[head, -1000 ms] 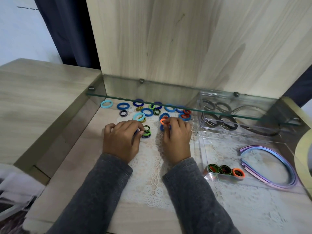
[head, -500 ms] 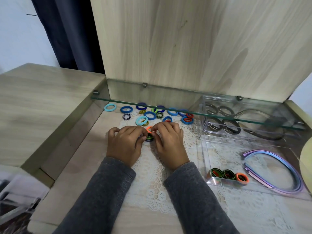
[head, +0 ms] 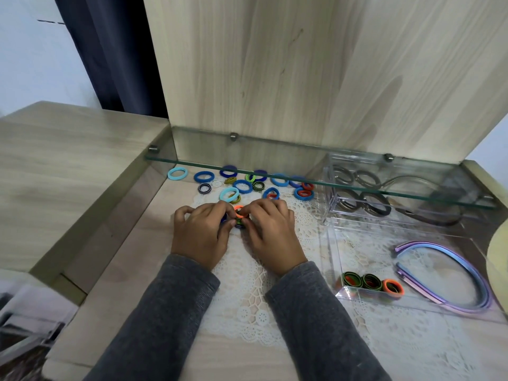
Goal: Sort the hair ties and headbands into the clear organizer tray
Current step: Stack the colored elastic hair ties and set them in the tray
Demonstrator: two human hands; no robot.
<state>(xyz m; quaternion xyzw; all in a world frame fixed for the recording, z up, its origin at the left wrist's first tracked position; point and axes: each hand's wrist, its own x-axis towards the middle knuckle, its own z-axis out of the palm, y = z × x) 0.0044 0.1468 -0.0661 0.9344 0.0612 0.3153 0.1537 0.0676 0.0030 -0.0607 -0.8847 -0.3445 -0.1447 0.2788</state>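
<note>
Toward the back edge of the bench (head: 123,270), your left grip (head: 200,233) and right grip (head: 273,232) both pinch a small stack of hair ties (head: 238,215); they look light, soft and springy, so squeeze the rims from both sides.

The pale wood-grain bench (head: 118,284) has a smooth matt finish. On it a white lace cloth mat (head: 247,306) looks rough and open-worked. The clear plastic organizer tray (head: 439,307) and the glass shelf (head: 275,163) are glossy. The small stack of coloured hair ties (head: 239,217) looks like soft matt cloth; the curved purple-blue headbands (head: 467,273) carry a satiny sheen. The grey sleeves (head: 170,320) are fuzzy knit.
</note>
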